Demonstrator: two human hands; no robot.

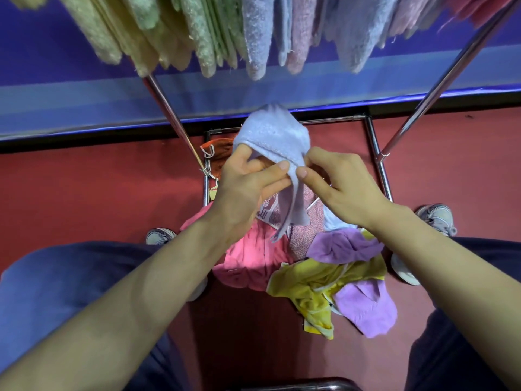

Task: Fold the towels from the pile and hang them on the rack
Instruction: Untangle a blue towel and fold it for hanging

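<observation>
A small lavender towel [275,136] is held up above the pile, bunched at the top with its ends hanging down. My left hand [248,187] pinches its lower edge from the left. My right hand [338,184] pinches the same edge from the right, fingertips almost touching the left hand's. Below lies the pile [310,263] of pink, purple and yellow towels on the red floor. Several folded towels [253,38] in yellow, green, blue and pink hang from the rack across the top of the view.
The rack's chrome legs [172,114] slant down on both sides to a square base frame [375,153] around the pile. My shoes [435,218] stand beside it. A blue wall panel runs behind. A chrome bar [310,386] lies at the bottom edge.
</observation>
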